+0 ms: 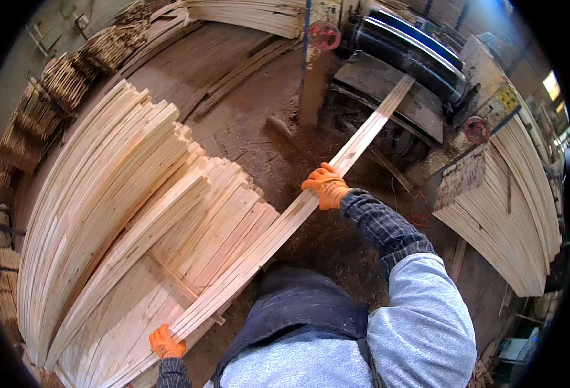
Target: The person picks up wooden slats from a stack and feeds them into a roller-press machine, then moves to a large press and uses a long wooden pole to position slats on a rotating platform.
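A bundle of long, narrow wooden boards (285, 218) runs slantwise across my front, from the lower left up to the far right. Its far end lies on the dark metal table (420, 115) of a roller-fronted woodworking machine. My right hand (327, 186), in an orange glove, is closed over the boards about midway along. Farther down, my left hand (167, 341) in a matching glove is closed on their edge, with part of its grip hidden. The boards pass along the near side of a large stack of pale boards (110, 174).
The machine's black roller housing (414, 55) has a red handwheel (324, 36) on its left and another (477, 130) on its right. A second board stack (498, 207) stands at right. Loose strips (246, 74) lie on the dusty floor. Bundled wood (71, 81) lines the left wall.
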Motion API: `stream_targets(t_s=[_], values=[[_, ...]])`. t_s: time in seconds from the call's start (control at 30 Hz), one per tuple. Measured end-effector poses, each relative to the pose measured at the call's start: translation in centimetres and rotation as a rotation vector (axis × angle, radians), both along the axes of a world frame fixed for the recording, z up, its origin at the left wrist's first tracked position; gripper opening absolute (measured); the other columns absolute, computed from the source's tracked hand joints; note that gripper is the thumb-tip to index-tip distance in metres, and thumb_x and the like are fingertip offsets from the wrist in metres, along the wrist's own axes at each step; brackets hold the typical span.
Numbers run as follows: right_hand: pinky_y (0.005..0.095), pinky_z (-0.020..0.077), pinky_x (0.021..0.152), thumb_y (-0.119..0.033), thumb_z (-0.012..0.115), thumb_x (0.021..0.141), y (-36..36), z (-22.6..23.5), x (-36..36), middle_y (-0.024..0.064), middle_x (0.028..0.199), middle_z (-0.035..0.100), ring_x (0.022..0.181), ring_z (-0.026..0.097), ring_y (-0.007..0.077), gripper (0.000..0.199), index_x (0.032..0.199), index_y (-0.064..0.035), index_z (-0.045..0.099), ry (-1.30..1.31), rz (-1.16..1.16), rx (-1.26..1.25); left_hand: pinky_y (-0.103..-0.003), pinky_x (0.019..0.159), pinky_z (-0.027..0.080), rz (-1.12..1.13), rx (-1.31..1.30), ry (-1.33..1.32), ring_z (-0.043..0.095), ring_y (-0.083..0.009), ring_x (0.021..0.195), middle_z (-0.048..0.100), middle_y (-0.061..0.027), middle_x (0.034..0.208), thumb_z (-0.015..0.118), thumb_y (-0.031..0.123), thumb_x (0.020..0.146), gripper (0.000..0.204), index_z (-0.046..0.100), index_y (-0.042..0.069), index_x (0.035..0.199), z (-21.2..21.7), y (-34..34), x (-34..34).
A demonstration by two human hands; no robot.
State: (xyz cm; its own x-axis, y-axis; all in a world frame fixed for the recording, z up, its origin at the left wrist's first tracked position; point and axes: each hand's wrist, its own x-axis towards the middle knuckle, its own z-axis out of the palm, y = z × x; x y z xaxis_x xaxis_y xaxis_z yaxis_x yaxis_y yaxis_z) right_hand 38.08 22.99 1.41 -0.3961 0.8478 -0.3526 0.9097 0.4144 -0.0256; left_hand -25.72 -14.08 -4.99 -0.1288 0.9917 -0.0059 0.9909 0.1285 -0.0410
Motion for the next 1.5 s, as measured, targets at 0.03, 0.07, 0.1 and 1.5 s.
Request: stream_targets(t_s=[0.03, 0.07, 0.1, 1.5], values=[[0.0445, 0.0220, 0.125, -0.022, 0.088, 0.068, -0.1, -0.2, 0.0, 0.0069, 0.135, 0.066, 0.135, 0.054, 0.0262, 0.068, 0.134, -0.0273, 0.070, 0.006, -0.001, 0.015, -0.050, 0.093, 0.046, 0.012, 0.005, 0.000, 0.060, -0.0383, 0.098, 0.065, -0.0151, 0.105, 0.091, 0.024, 0.052, 0.080, 0.057, 0.010, 0.124, 0.4, 0.2, 0.3], [0.0440, 0.0218, 0.125, -0.022, 0.088, 0.068, 0.0, -0.2, 0.2, 0.0062, 0.135, 0.066, 0.135, 0.054, 0.0256, 0.069, 0.134, -0.0277, 0.070, 0.008, -0.001, 0.032, -0.049, 0.093, 0.046, 0.024, 0.012, -0.004, 0.060, -0.0383, 0.098, 0.065, -0.0150, 0.105, 0.091, 0.024, 0.052, 0.080, 0.058, 0.010, 0.123, 0.6, 0.3, 0.7], [0.0429, 0.0225, 0.125, -0.023, 0.089, 0.067, 0.0, -0.2, -0.1, 0.0051, 0.135, 0.066, 0.134, 0.055, 0.0243, 0.070, 0.134, -0.0281, 0.070, -0.012, -0.004, 0.017, -0.049, 0.094, 0.046, 0.034, 0.020, -0.007, 0.060, -0.0383, 0.098, 0.065, -0.0149, 0.105, 0.091, 0.024, 0.052, 0.080, 0.058, 0.010, 0.123, 0.7, 0.2, 0.9], [0.0421, 0.0352, 0.110, -0.014, 0.085, 0.063, 0.5, -1.5, 0.4, 0.0062, 0.125, 0.069, 0.120, 0.060, 0.0243, 0.061, 0.122, -0.0225, 0.073, 0.038, 0.031, 0.068, -0.056, 0.078, 0.052, -0.144, -0.039, 0.133, 0.066, -0.0426, 0.087, 0.071, -0.0214, 0.093, 0.079, 0.043, 0.073, 0.055, 0.071, 0.008, 0.115, -0.8, 2.5, 0.0]])
